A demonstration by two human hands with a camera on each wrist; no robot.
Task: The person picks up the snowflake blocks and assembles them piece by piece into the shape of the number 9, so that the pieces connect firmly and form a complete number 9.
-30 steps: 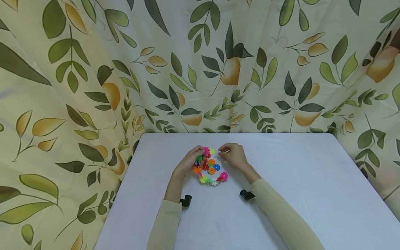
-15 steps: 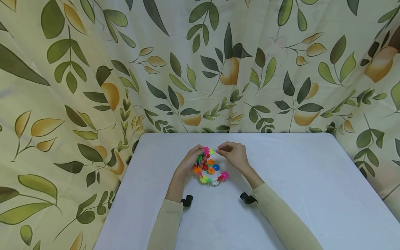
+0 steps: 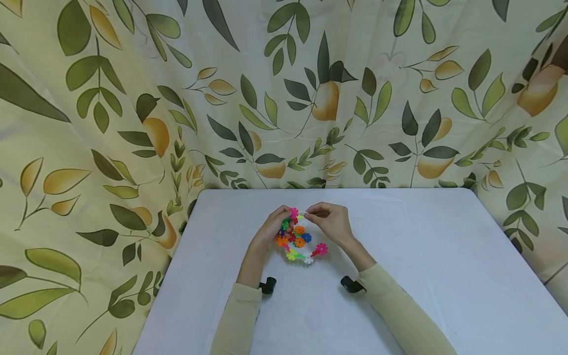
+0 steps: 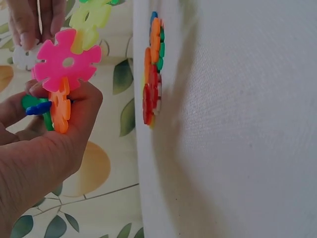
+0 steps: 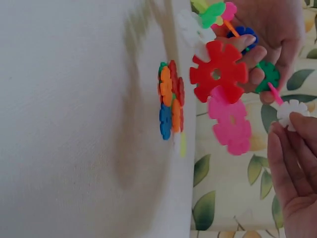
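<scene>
A curved chain of colourful snowflake discs (image 4: 68,62) is gripped in my left hand (image 3: 268,228), the fingers curled round its green, blue and orange discs. Its other end, with a red disc (image 5: 218,72) and a pink disc (image 3: 321,248), hangs over the table towards me. My right hand (image 3: 330,221) pinches a white snowflake disc (image 5: 292,115) between thumb and fingers. In the right wrist view that white disc meets the edge of a pink disc (image 5: 275,93) at the chain's near end; whether their slots are joined I cannot tell.
Several loose snowflake discs (image 3: 300,236), orange, red, blue and green among them, lie in a small heap on the white table (image 3: 399,276) below the chain. A leaf-patterned curtain (image 3: 248,98) hangs behind the table's far edge.
My right hand has moved slightly left, bringing the white disc up to the chain's end by my left hand. The chain's hanging end has shifted a little to the right.
</scene>
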